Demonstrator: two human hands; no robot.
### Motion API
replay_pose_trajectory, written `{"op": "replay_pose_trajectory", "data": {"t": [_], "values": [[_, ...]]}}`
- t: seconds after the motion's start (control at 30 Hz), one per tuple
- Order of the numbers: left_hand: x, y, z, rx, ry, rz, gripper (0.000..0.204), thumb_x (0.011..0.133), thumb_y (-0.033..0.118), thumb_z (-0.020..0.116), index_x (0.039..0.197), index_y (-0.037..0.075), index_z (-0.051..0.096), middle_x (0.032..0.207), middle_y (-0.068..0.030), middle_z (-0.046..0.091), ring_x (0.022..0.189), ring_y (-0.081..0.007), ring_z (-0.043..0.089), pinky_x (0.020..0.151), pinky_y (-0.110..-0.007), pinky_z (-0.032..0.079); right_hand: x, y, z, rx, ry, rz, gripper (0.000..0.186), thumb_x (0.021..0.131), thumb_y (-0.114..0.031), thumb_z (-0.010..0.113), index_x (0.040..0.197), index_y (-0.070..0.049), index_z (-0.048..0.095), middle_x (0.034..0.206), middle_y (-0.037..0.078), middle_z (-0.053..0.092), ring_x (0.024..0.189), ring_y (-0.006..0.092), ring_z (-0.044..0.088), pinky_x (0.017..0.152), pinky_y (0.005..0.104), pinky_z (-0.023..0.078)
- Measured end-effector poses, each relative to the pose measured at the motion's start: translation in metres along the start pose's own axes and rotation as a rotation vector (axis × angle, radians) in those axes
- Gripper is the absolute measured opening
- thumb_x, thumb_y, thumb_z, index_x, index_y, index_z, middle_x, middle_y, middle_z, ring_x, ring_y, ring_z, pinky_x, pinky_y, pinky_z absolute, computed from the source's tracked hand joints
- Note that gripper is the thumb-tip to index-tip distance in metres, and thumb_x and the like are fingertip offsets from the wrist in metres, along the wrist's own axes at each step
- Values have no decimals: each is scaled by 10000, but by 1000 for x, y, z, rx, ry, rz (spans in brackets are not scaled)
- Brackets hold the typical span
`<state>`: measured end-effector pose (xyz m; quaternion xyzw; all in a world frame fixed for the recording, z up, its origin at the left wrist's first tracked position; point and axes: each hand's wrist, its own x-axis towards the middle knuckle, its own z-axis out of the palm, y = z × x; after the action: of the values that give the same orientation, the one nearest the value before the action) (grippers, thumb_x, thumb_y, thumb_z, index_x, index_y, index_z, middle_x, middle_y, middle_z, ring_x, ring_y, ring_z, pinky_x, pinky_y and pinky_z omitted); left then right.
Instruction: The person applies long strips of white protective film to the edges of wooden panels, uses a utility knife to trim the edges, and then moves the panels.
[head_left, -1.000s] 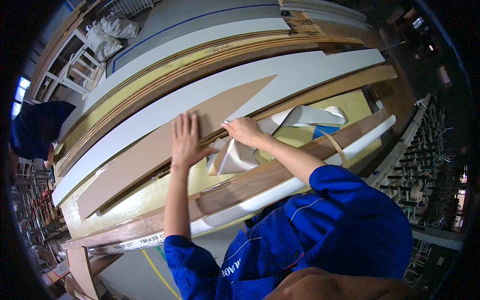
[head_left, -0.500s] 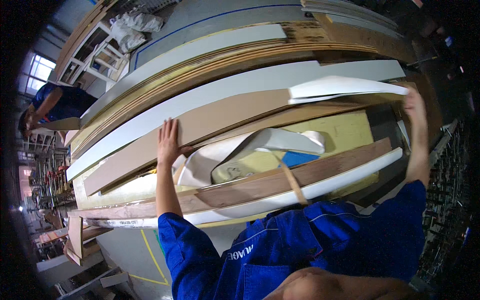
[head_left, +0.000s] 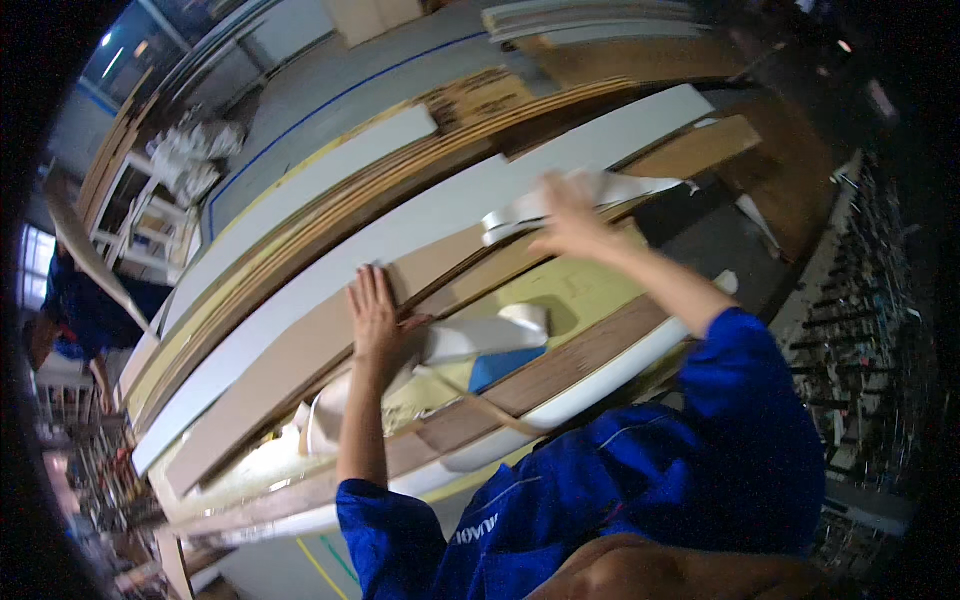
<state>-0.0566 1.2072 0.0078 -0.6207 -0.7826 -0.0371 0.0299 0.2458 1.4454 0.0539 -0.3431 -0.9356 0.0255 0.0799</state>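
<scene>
A long tan board [head_left: 290, 370] lies slantwise across the worktable, beside a long white board [head_left: 400, 255] on its far side. My left hand [head_left: 372, 315] rests flat on the tan board, fingers stretched out and holding nothing. At that board's right end, my right hand [head_left: 572, 218] is over a white flexible sheet [head_left: 630, 187], touching it. Motion blurs those fingers, so their grip does not show. The sheet's left end curls up, and its narrow right end extends past my hand. A loose curl of white material [head_left: 470, 337] lies nearer me.
A blue piece [head_left: 505, 368] lies near a brown wooden strip [head_left: 570, 350] and a white roll [head_left: 600, 385] along the near edge. Stacked boards [head_left: 350, 205] stand beyond. Another person [head_left: 75, 310] handles a panel at left. Racked clamps or metal tools [head_left: 850, 330] line the right.
My right hand has moved left along the white sheet, away from its right end. My left hand stays on the tan board. The view has turned, and the other person's panel is raised.
</scene>
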Motion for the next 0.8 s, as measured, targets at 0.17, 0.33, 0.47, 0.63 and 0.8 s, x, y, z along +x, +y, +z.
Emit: {"op": "replay_pose_trajectory", "data": {"t": [0.17,0.33,0.47,0.63,0.8], "values": [[96,117,12,-6,5,-64,1203,641,669,699,1432,-83,193,1491,-287,210,1388,-446,185,1129,-536,162,43,-22,54,-349,57,-364,368,806,-231,623,1107,-35,544,1055,160,577,1003,283,550,745,409,499],[120,130,5,41,-72,-136,1214,541,641,781,1443,8,270,1400,-267,350,1307,-431,304,1098,-523,219,58,14,68,-309,231,-805,120,742,-187,598,747,-76,643,595,39,620,590,196,613,525,320,452],[123,130,-8,-26,-20,-40,1200,510,536,846,1420,-11,287,1330,-268,382,1228,-441,342,1056,-520,274,91,56,43,-99,210,-1080,110,696,-158,617,593,-128,642,622,35,653,546,184,602,475,371,426],[97,147,-10,-63,-64,-9,1238,488,524,853,1430,-9,252,1367,-294,330,1258,-472,302,1062,-555,267,95,355,-118,-279,-48,-274,226,877,-193,516,744,-53,633,669,131,607,589,235,577,544,380,480],[77,154,-5,-116,-90,-12,1260,474,529,855,1442,4,242,1381,-287,331,1291,-462,287,1089,-565,223,-55,614,-253,-205,340,598,286,943,-254,417,890,-33,591,773,138,638,677,221,607,624,359,493]]}}
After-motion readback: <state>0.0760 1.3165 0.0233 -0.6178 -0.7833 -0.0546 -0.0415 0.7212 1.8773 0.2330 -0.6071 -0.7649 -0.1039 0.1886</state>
